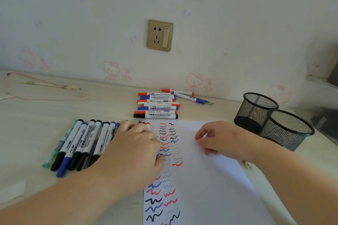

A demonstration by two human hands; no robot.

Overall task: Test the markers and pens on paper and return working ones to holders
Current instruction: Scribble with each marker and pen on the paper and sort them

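Marker [159, 115] label reads "WHITEBOARD MARKER". Left hand [135, 144] fingers curled over pens [82, 142]; right hand [217, 138] loosely curled, resting on paper [210, 188].

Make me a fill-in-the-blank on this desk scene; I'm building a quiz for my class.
1. The two mesh holders stand on the ____ side of the paper.
2. The wall socket is ____ in colour.
3. The left hand reaches over the row of ____ beside the paper.
4. The right hand rests on the ____.

Missing words: right; gold; markers; paper
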